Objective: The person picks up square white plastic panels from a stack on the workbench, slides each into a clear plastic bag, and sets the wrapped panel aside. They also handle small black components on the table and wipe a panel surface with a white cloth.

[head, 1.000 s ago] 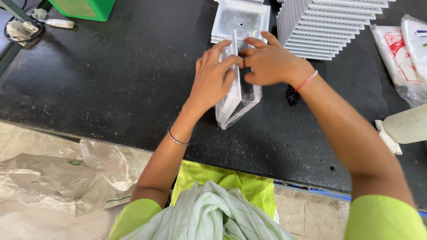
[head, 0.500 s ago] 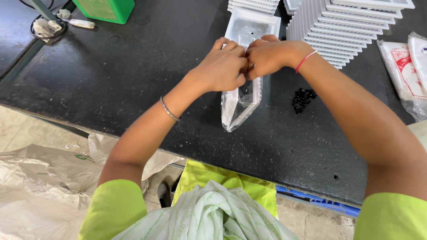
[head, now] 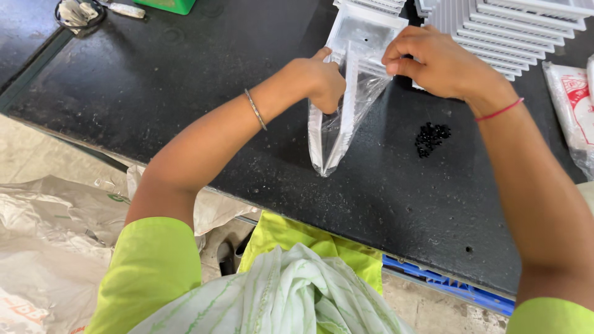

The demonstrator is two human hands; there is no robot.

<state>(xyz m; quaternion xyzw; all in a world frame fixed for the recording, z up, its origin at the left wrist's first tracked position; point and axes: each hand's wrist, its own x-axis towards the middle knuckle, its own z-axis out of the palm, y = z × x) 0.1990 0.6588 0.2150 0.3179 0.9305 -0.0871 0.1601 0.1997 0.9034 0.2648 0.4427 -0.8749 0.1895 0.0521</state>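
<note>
Left hand: the left hand (head: 318,80) is curled into a loose fist at the mouth of the clear plastic bag (head: 337,127), fingers closed on the near edge of the film, thumb pointing up toward the part.
Right hand: the right hand (head: 436,65) pinches the far edge of the bag mouth between thumb and fingertips, pulling it away from the left.
Bag: held between both hands, mouth up, closed bottom corner touching the tabletop (head: 185,111). It hangs tilted, wide at the top and narrowing to a point at the bottom.
White part: a flat white plastic plate (head: 365,34) stands at the bag mouth, its lower edge inside the film and its upper portion above the hands. How deep it sits cannot be told through the glare.
Step in hand (judgement): bagging one plate; it looks partly inserted, mouth held open.
Next move calls for (judgement): keeping the mouth spread while the plate slides down square, so a corner does not snag or tear the film.
Nearby: a stack of white plates (head: 513,28) just behind the right hand; a small heap of black beads (head: 431,137) on the tabletop, apart from the bag; a red-printed packet (head: 572,105) at the right edge.
Far corner: green box (head: 164,5) and a small dish (head: 77,12), well apart.
</note>
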